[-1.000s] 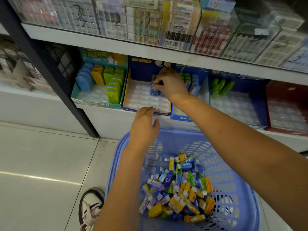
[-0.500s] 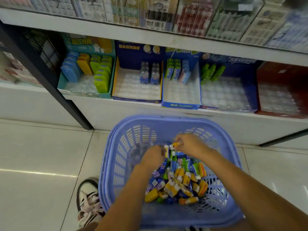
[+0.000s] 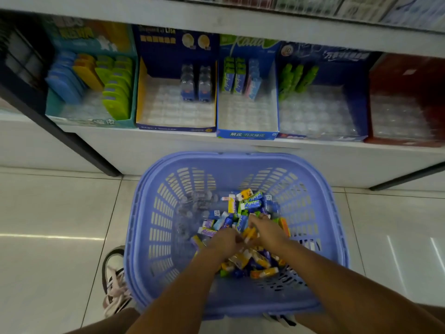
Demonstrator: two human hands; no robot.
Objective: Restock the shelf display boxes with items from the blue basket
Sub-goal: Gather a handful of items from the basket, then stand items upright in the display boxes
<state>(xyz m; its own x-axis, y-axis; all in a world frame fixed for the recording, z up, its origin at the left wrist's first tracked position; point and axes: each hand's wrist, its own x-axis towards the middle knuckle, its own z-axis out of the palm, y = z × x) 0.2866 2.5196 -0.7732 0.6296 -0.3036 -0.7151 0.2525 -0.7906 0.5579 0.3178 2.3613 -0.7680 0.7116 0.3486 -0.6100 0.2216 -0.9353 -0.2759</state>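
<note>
A blue basket [image 3: 320,213] stands on the floor below the shelf, holding a heap of small colourful packs [image 3: 248,206]. Both hands are down in the heap, close together. My left hand [image 3: 225,242] is curled over the packs. My right hand [image 3: 267,231] pinches a small yellow-orange pack [image 3: 249,233] between its fingers. On the shelf stand the display boxes: a teal box [image 3: 91,116], a dark blue box [image 3: 175,127] with two columns of small bottles [image 3: 196,84], a light blue box [image 3: 246,134] with green and blue packs, and another blue box [image 3: 320,137] with green tubes.
A red display box [image 3: 407,97] stands at the far right of the shelf. A black shelf post [image 3: 72,138] slants down to the tiled floor at left. My shoe [image 3: 114,280] rests beside the basket's left side. An upper shelf edge [image 3: 216,20] overhangs the boxes.
My right hand left the dark blue box on the shelf and came down into the basket. Both hands moved nearer in the heap. The view tilted down.
</note>
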